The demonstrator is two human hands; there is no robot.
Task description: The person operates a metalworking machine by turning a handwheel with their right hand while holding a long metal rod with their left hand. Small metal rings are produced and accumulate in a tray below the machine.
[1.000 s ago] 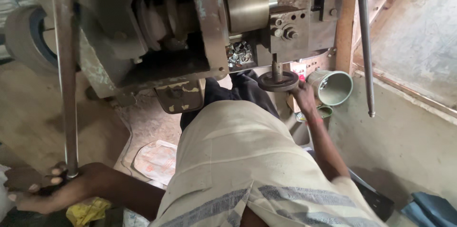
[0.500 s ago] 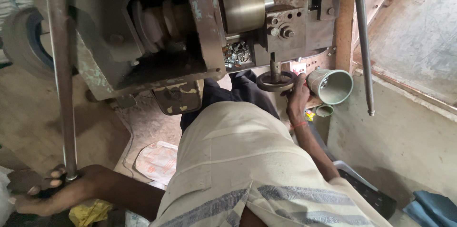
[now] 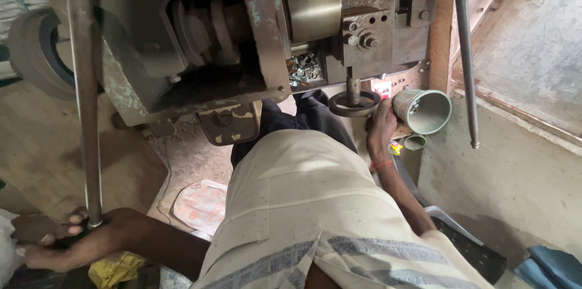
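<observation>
I look down over my pale shirt at a worn metal machine (image 3: 200, 40). My left hand (image 3: 63, 240) grips the bottom end of a long steel lever rod (image 3: 83, 95) at the lower left. My right hand (image 3: 381, 126) rests on the rim of a small dark handwheel (image 3: 353, 105) under the machine's tool block (image 3: 370, 37). A brass-coloured cylinder (image 3: 312, 10) sticks out above the handwheel, with small metal parts (image 3: 303, 69) heaped below it.
A grey-green pipe mouth (image 3: 423, 111) sits just right of my right hand. A second lever with a dark knob (image 3: 465, 52) hangs at the right. A large wheel (image 3: 36, 52) is at the left. A printed bag (image 3: 203, 205) lies on the floor.
My right hand has shifted slightly left and down onto the handwheel's right rim. My left hand keeps hold of the rod's end.
</observation>
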